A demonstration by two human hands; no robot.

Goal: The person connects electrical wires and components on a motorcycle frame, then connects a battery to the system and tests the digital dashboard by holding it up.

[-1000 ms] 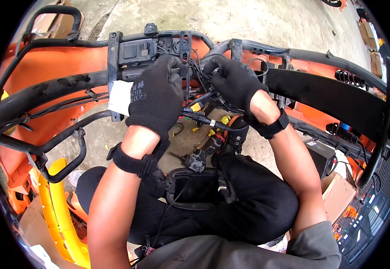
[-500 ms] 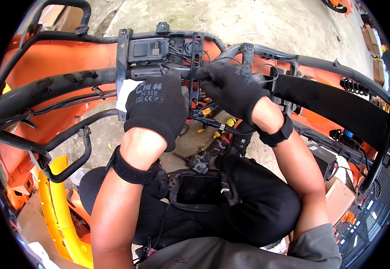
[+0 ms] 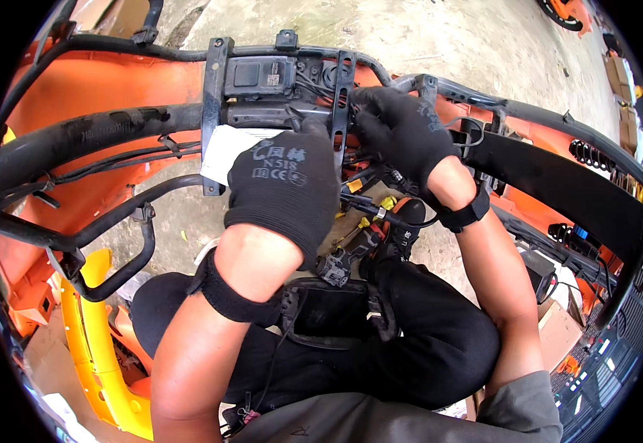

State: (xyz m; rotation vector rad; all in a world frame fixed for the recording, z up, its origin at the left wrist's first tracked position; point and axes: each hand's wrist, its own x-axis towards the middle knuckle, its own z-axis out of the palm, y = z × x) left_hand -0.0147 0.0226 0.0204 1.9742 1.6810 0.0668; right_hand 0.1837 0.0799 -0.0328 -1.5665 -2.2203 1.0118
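My left hand, in a black glove, is curled at the dark tube beside a slotted metal bracket; what its fingertips hold is hidden. A white paper hangs just left of it, over a flat crossbar. My right hand, also gloved, has its fingers bent at the wires just right of the slotted bracket, their tips out of clear view. A black module with a code label sits above my hands. Cables with connectors hang below them.
Around me are an orange-bodied vehicle frame, a long black plate, a power tool and yellow-handled tools on the concrete floor, a yellow curved panel, cardboard and a black pouch between my legs.
Both hands appear farther right in the view, as does the frame, so the camera has shifted somewhat. My left hand has turned so more of the glove's back shows.
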